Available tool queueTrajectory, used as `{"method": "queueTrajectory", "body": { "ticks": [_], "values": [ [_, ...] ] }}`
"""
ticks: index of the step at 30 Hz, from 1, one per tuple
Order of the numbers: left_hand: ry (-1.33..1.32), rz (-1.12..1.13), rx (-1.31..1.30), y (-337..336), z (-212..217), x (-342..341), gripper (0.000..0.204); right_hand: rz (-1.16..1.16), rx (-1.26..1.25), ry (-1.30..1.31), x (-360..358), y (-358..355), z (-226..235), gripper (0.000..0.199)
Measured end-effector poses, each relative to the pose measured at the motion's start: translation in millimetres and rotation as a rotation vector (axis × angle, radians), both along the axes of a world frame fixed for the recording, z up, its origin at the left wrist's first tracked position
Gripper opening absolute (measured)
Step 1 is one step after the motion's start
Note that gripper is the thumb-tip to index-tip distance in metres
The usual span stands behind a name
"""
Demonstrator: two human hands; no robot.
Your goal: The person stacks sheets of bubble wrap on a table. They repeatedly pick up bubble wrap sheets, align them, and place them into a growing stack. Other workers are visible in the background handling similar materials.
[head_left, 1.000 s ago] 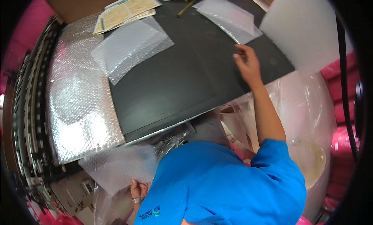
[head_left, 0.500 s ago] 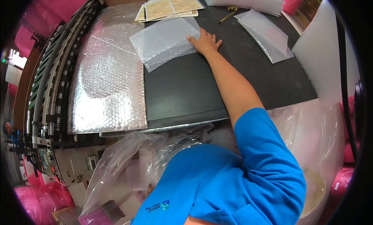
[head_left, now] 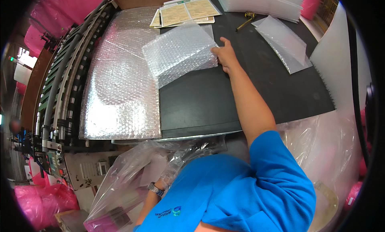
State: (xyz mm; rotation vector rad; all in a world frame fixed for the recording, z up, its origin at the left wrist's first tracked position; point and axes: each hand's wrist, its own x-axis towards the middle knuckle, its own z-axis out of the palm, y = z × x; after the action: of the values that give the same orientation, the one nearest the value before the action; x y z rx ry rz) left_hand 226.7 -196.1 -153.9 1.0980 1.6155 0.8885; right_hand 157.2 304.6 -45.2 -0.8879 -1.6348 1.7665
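My right hand grips the right edge of a clear bubble wrap piece, thumb on top. That edge is raised a little off the black tabletop, and the left end lies over the border of a larger bubble wrap sheet. Beneath its upper right corner another clear piece pokes out. Low in the view, a wristwatch is on my left wrist, and my left hand is at a clear plastic bag below the table edge. Its fingers are obscured by film and my shirt.
Printed sheets lie at the back, beside a small yellow-and-black tool. Flat clear bags rest on the right, with a stack of translucent sheets behind. A roller machine borders the left side.
My right hand has closed on the bubble wrap piece and lifted its right edge toward me. My left wrist and watch have come into view by the plastic bag.
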Motion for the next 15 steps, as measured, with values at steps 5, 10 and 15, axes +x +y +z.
{"method": "queueTrajectory", "body": {
  "ticks": [5, 10, 15],
  "values": [
    [0.359, 0.022, -0.308, 32.6, 67.6, -12.3, 0.029, 0.290, -0.381, 0.215, 12.1, 6.3, -0.4, 0.071],
    [0.248, 0.326, -0.131, 89.7, 140.1, -27.5, 0.032, 0.310, -0.360, 0.283, 12.5, -0.7, -1.4, 0.068],
    [0.720, 0.632, 0.325, 139.3, 162.8, -64.4, 0.024, 0.352, -0.331, 0.223, 9.9, 1.8, -0.1, 0.059]
  ]
}}
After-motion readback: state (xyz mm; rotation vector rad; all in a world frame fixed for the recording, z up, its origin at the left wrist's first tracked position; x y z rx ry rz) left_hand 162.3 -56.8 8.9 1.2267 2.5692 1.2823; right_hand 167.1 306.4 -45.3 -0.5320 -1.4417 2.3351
